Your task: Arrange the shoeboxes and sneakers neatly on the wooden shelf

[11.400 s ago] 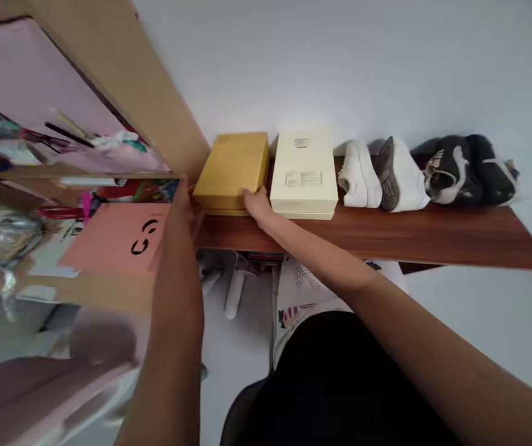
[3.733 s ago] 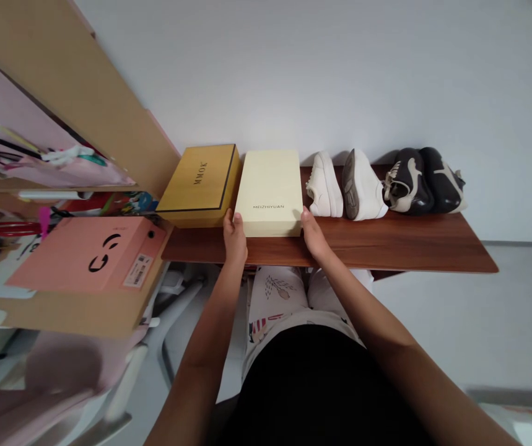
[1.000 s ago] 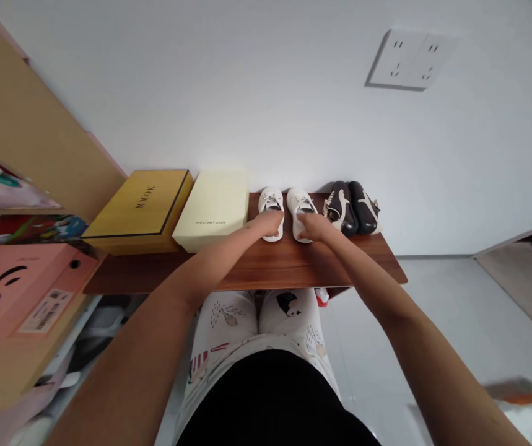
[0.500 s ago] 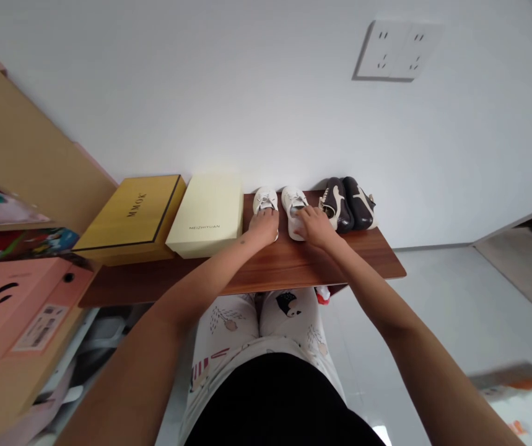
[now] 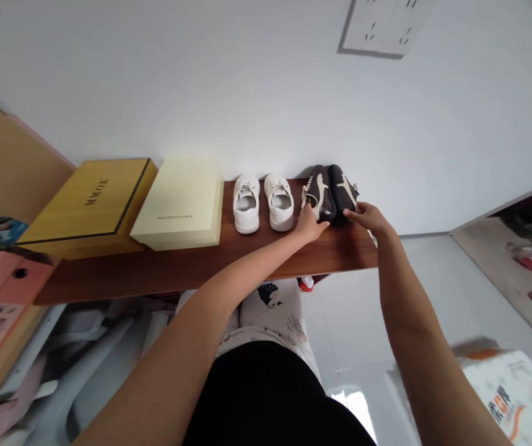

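Observation:
Two dark brown sneakers [image 5: 320, 191] with cream markings rest close together, tilted onto their sides, at the right end of a brown wooden shelf board [image 5: 266, 257]. My left hand [image 5: 311, 225] grips the heel of the left one, fingers at its opening. At the heel of the right dark sneaker [image 5: 342, 189], my right hand [image 5: 370, 218] has its thumb and fingers around the edge. A white sneaker [image 5: 246, 207] and its mate, another white sneaker [image 5: 279, 204], stand upright to the left, toes toward the wall and a small gap between them, untouched.
A cream box [image 5: 179, 201] and a yellow box [image 5: 91, 204] lie on the board's left part. Pink box [image 5: 3, 297] and cardboard stand at far left. A wall with sockets [image 5: 379, 28] rises behind. A white printed package [image 5: 516, 390] sits on the floor at right.
Both hands have left the white sneakers and moved right to the dark sneakers. The white sneakers now stand free. The camera view has shifted somewhat.

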### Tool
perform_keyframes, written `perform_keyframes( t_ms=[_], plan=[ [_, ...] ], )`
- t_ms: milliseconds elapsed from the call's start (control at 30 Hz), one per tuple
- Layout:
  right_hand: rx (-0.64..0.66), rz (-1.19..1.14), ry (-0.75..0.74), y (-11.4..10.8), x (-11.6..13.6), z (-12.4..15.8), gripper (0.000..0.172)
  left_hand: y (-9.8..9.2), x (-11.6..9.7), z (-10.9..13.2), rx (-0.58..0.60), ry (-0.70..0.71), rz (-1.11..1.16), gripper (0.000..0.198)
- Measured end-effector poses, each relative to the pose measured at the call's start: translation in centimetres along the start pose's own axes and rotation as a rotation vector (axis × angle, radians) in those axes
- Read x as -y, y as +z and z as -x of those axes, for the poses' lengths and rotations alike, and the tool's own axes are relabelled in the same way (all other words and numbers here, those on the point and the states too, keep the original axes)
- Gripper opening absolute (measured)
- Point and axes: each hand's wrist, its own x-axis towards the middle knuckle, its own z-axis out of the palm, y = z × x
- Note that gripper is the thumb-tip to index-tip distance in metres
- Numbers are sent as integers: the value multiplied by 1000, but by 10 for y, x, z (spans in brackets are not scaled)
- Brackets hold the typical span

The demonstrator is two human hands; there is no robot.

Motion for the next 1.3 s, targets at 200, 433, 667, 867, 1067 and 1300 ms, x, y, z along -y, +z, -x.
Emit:
perform_keyframes(
  t_ms=[200,433,667,867,1067,1300],
  plan=[
    [75,-96,-75,1,8,-6,54,6,2,-23,36,-128,-9,55],
    [63,491,-197,-16,11,-15,38,-10,-24,-43,153,186,-332,43],
    [168,855,-303,-20,27,-4,37,-12,-53,-47,344,248,-656,40],
    [201,948,-337,-16,39,-5,36,-15,-61,-47,352,214,-745,39],
    [218,950,-351,-7,46,-11,37,-17,-61,-54,352,224,-750,43],
    [219,965,-326,8,56,-15,37,-14,-54,-62,374,204,-785,39]
  ],
)
